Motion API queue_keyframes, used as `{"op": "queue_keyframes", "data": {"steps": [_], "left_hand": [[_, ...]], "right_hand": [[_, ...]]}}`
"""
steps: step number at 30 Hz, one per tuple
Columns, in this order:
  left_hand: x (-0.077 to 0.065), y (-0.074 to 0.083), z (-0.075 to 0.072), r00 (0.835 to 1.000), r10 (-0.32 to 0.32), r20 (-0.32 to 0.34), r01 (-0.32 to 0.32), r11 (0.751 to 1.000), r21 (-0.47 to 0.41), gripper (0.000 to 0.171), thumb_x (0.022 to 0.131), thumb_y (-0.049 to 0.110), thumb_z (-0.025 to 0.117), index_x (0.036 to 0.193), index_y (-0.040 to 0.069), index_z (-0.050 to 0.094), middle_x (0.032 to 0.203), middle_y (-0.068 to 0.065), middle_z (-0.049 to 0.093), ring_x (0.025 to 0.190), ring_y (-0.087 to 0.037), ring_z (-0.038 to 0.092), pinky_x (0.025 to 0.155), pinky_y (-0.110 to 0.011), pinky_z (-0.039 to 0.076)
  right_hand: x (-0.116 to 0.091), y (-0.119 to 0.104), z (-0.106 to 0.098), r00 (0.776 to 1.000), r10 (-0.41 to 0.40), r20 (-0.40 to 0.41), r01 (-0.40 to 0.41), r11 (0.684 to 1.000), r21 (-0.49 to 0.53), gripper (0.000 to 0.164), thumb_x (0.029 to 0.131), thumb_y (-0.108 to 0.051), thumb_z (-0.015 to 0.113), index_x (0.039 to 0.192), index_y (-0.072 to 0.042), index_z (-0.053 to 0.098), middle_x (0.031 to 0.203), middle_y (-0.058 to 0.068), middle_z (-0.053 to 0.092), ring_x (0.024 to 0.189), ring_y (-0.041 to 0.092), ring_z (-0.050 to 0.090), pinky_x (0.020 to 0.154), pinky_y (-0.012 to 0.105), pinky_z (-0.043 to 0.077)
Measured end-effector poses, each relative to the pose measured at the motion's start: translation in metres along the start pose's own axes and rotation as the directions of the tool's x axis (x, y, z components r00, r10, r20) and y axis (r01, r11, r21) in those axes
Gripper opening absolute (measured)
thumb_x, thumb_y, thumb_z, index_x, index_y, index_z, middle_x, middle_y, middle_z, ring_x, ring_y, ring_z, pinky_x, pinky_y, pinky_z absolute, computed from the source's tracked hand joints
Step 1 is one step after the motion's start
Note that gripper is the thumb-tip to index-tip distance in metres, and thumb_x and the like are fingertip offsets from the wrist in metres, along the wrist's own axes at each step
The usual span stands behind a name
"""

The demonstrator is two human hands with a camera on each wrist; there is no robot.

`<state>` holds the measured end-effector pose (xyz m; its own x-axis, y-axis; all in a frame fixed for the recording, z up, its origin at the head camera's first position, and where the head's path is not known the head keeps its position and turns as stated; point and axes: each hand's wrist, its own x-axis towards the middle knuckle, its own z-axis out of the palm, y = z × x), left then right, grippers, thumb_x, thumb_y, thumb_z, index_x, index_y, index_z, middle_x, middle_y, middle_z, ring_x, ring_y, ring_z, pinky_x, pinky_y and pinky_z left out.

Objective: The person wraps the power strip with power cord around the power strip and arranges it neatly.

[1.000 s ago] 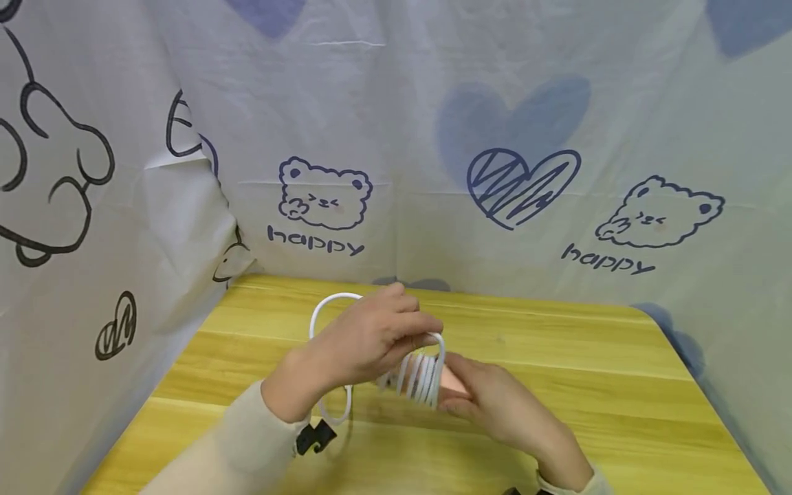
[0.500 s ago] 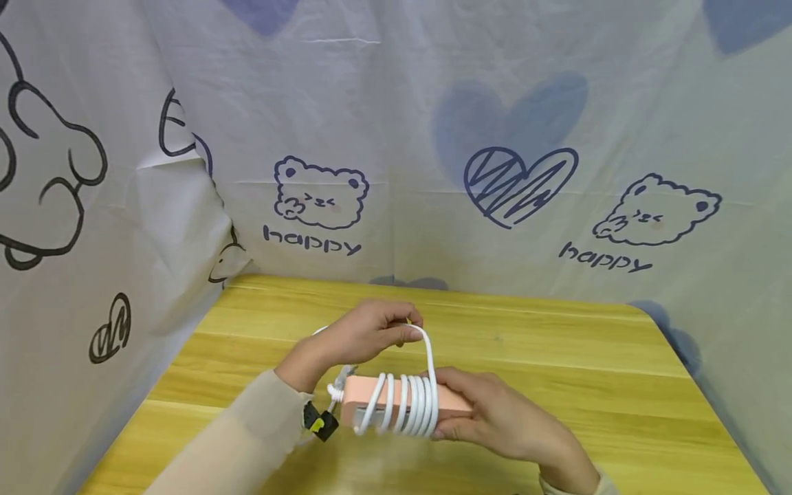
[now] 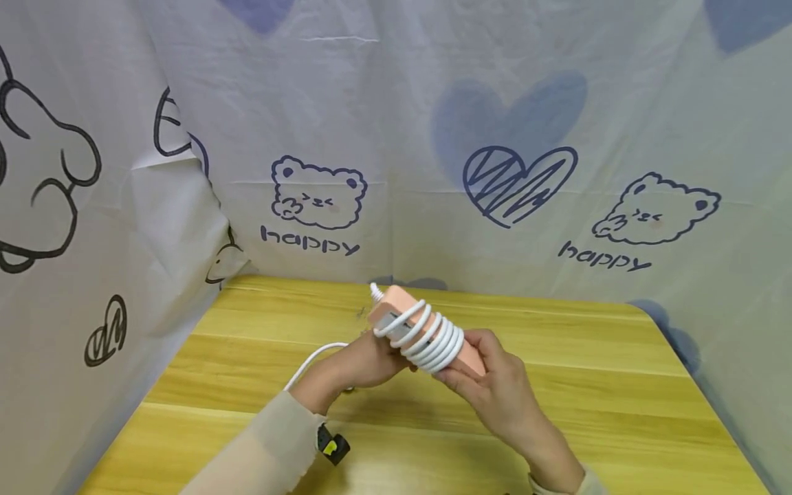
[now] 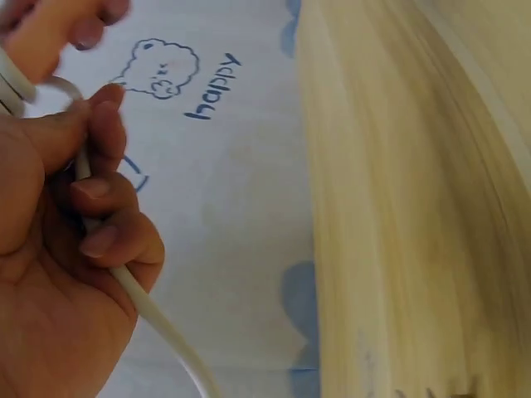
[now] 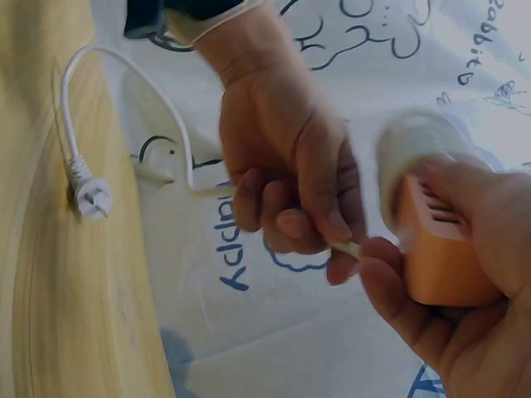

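Note:
A pink power strip (image 3: 397, 300) is held up over the table, tilted with its cord end up and to the left. Its white cable (image 3: 444, 345) is wound round the body in several turns. My right hand (image 3: 502, 390) grips the lower right end of the strip. Partly behind the strip, my left hand (image 3: 371, 363) pinches the cable; the left wrist view shows the cord (image 4: 170, 336) running through its curled fingers. In the right wrist view the loose cord ends in a white plug (image 5: 93, 199) near the wooden surface.
The wooden table (image 3: 588, 412) has a patterned cloth (image 3: 427, 124) hanging behind it and another along its left side. A black and yellow piece (image 3: 334, 445) sits at the left sleeve cuff. Slack cord (image 3: 315, 356) loops beside the left forearm.
The power strip has swung from nearly level to steeply tilted, its left end rising. My left hand has moved from above the strip to below and behind it, still holding the cable.

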<state>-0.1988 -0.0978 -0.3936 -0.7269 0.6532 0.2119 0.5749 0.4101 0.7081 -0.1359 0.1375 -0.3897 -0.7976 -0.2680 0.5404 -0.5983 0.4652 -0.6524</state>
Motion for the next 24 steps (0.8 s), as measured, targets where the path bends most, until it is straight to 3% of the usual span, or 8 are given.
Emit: {"op": "queue_keyframes", "data": {"steps": [2, 5, 9, 14, 18, 20, 24], "left_hand": [[-0.002, 0.000, 0.001, 0.999, -0.031, 0.024, 0.031, 1.000, -0.003, 0.018, 0.108, 0.010, 0.057, 0.094, 0.011, 0.067, 0.086, 0.003, 0.065, 0.077, -0.003, 0.057, 0.073, -0.027, 0.051], [-0.005, 0.002, 0.000, 0.998, -0.054, 0.026, 0.054, 0.999, 0.003, 0.023, 0.110, 0.014, 0.055, 0.093, 0.014, 0.069, 0.086, 0.004, 0.066, 0.076, -0.007, 0.058, 0.072, -0.029, 0.050], [-0.007, 0.005, -0.001, 0.997, -0.057, 0.045, 0.057, 0.998, 0.001, 0.024, 0.112, 0.018, 0.053, 0.098, 0.016, 0.072, 0.085, 0.004, 0.068, 0.075, -0.005, 0.057, 0.072, -0.027, 0.049], [-0.005, 0.008, 0.003, 0.991, -0.066, 0.117, 0.077, 0.993, -0.093, 0.026, 0.114, 0.022, 0.048, 0.124, 0.015, 0.071, 0.097, 0.001, 0.075, 0.069, -0.007, 0.062, 0.066, -0.026, 0.053], [-0.003, 0.006, 0.015, 0.994, -0.068, 0.082, 0.084, 0.974, -0.210, 0.026, 0.115, 0.023, 0.046, 0.132, 0.014, 0.063, 0.107, -0.003, 0.074, 0.086, -0.014, 0.070, 0.077, -0.029, 0.059], [-0.003, 0.004, 0.022, 0.996, -0.074, 0.041, 0.081, 0.978, -0.191, 0.022, 0.114, 0.026, 0.049, 0.128, 0.016, 0.063, 0.104, -0.001, 0.072, 0.089, -0.013, 0.068, 0.080, -0.028, 0.058], [-0.009, -0.004, 0.027, 0.989, -0.149, 0.022, 0.150, 0.985, -0.081, 0.019, 0.112, 0.034, 0.053, 0.111, 0.021, 0.065, 0.082, 0.006, 0.062, 0.068, -0.006, 0.054, 0.062, -0.024, 0.047]], "right_hand": [[0.002, 0.001, 0.001, 0.998, 0.060, -0.036, -0.061, 0.998, -0.002, 0.068, 0.083, -0.007, 0.090, 0.135, -0.004, 0.048, 0.105, 0.008, 0.077, 0.076, 0.006, 0.067, 0.061, 0.027, 0.054], [0.003, 0.004, 0.001, 0.994, 0.092, -0.051, -0.094, 0.995, -0.031, 0.077, 0.083, -0.008, 0.090, 0.146, -0.007, 0.046, 0.110, 0.008, 0.077, 0.080, 0.008, 0.069, 0.064, 0.028, 0.056], [0.004, 0.006, 0.001, 0.996, 0.067, -0.052, -0.068, 0.997, -0.028, 0.064, 0.085, -0.010, 0.089, 0.141, -0.011, 0.059, 0.114, 0.007, 0.077, 0.085, 0.012, 0.070, 0.069, 0.031, 0.059], [0.003, 0.006, 0.002, 0.987, 0.150, -0.050, -0.137, 0.970, 0.202, 0.047, 0.093, -0.005, 0.080, 0.134, -0.006, 0.057, 0.097, 0.007, 0.072, 0.074, 0.011, 0.069, 0.063, 0.032, 0.060], [0.002, 0.002, 0.001, 0.984, 0.163, -0.069, -0.131, 0.931, 0.339, 0.042, 0.095, 0.004, 0.074, 0.130, 0.001, 0.051, 0.093, 0.005, 0.070, 0.073, 0.015, 0.071, 0.061, 0.034, 0.061], [0.002, -0.001, 0.000, 0.983, 0.165, -0.081, -0.119, 0.906, 0.407, 0.041, 0.097, 0.006, 0.071, 0.131, 0.002, 0.049, 0.099, 0.003, 0.072, 0.076, 0.016, 0.073, 0.062, 0.034, 0.062], [0.003, -0.003, -0.008, 0.974, 0.172, -0.146, -0.065, 0.833, 0.550, 0.037, 0.101, 0.010, 0.062, 0.132, -0.003, 0.046, 0.110, 0.004, 0.072, 0.082, 0.017, 0.073, 0.063, 0.032, 0.063]]}}
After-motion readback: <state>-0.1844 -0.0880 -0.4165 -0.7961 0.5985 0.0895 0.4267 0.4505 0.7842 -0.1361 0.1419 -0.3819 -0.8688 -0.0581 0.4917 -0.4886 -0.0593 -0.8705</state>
